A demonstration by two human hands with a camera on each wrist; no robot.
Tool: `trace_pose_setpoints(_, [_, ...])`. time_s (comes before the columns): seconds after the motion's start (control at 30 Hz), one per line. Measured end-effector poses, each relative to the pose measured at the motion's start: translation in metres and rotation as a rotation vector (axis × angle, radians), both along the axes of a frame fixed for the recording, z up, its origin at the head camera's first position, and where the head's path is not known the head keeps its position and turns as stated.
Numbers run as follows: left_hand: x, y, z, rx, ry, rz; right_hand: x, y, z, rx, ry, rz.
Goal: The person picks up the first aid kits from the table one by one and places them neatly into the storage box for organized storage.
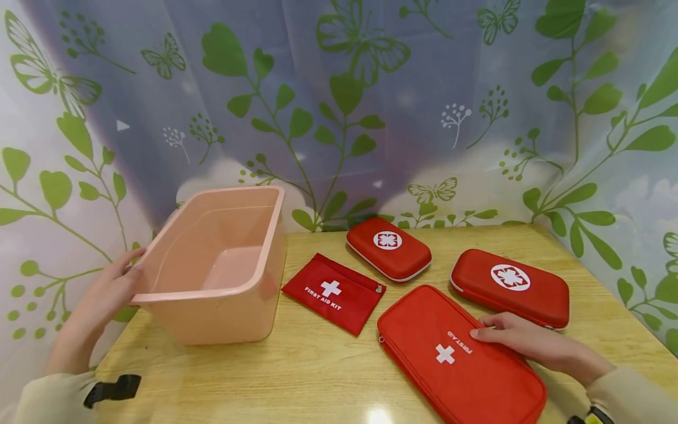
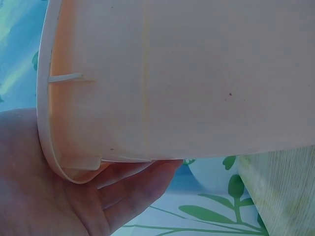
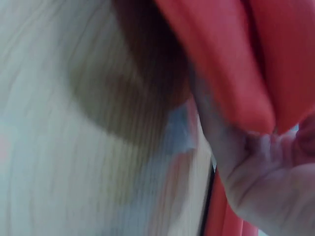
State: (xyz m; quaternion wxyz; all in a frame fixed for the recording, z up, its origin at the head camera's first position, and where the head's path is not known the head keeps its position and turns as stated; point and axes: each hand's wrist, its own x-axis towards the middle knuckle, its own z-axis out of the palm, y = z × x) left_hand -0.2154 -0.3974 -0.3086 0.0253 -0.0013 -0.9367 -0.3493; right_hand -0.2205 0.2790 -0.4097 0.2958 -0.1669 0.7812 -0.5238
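Note:
On the left stands a pink plastic tub [image 1: 270, 265]. My left hand [image 1: 113, 288] holds its left rim; in the left wrist view the fingers [image 2: 138, 191] lie along the outside of the wall, under the lip. With my right hand [image 1: 535, 341] I grip a large red zippered first aid bag [image 1: 424, 330] by its right edge, thumb on top. The right wrist view shows the fingers [image 3: 216, 132] beneath the bag [image 3: 221, 64], which is raised over the tabletop there. Right behind that hand lies a red hard case [image 1: 477, 282] with a white round emblem.
A flat red first aid pouch [image 1: 318, 294] lies between the tub and the bag. Behind it, a smaller red hard case [image 1: 413, 254] rests on the wooden table [image 1: 318, 377]. A leaf-and-butterfly patterned curtain [image 1: 424, 88] closes off the back and sides.

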Motion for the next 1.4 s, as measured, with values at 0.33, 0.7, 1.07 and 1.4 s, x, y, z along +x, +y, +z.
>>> trace_pose_setpoints(0.33, [0.001,0.0,0.0,0.064,-0.002,-0.001,-0.001,0.003,-0.002,-0.256,-0.204,0.043])
trace_pose_setpoints(0.7, [0.003,-0.002,-0.001,0.091,-0.016,0.003,-0.001,-0.003,0.003,-0.283,-0.214,-0.109])
trace_pose_setpoints(1.07, [0.006,-0.003,-0.004,0.17,-0.018,-0.01,-0.007,-0.008,0.019,-0.195,-0.17,-0.228])
trace_pose_setpoints(1.4, [0.006,-0.006,-0.005,0.198,-0.004,-0.025,-0.01,-0.013,0.03,-0.146,-0.124,-0.327])
